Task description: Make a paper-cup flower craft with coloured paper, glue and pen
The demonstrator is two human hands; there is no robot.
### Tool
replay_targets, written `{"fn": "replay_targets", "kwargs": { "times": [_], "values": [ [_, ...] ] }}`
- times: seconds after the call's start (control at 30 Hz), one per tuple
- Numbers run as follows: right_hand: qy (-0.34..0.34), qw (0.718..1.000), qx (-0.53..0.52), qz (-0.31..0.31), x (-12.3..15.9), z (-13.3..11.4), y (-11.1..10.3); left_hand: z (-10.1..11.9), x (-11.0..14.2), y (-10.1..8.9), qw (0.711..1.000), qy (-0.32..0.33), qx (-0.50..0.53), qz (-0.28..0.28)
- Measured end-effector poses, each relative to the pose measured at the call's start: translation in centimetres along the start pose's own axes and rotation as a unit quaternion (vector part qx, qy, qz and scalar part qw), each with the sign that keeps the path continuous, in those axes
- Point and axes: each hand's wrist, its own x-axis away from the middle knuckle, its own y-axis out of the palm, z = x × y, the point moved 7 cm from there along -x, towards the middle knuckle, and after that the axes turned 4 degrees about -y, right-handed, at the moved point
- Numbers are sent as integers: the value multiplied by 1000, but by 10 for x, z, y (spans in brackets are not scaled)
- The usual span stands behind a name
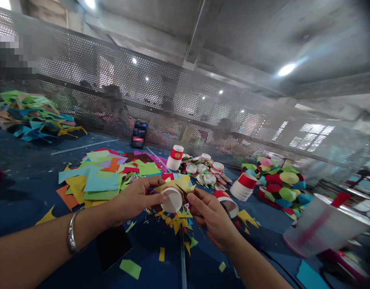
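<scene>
Between my hands is a small white round piece with a raised rim (172, 200), which looks like a paper cup's base. Yellow paper (176, 184) lies against its far side. My left hand (139, 198) is closed on both, its thumb pressing the white rim. At the paper's right edge, my right hand (209, 214) is closed with thumb and fingers pinched together. A thin dark pointed shape shows across the paper; whether it is a blade or a shadow, I cannot tell. Yellow offcuts (175, 222) lie beneath the hands.
Coloured paper sheets (100, 178) are heaped at left. Stacked red-and-white cups (244, 186) lie near a pile of white rounds (207, 176). Covered multicoloured pieces (284, 180) sit at right, behind a large plastic cup (326, 224). A perforated metal screen (185, 96) borders the table's back.
</scene>
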Motion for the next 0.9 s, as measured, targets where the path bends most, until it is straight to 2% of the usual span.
{"fn": "replay_targets", "kwargs": {
  "times": [0.4,0.67,0.9],
  "values": [
    [-10,1000,22,6,1,-4,1,1,0,0,1000,-20,11,-4],
    [29,999,-25,11,2,5,-2,1,-1,-3,1000,-15,-5,9],
    [32,999,-34,7,-1,4,0,2,-3,-8,1000,11,2,18]
  ]
}}
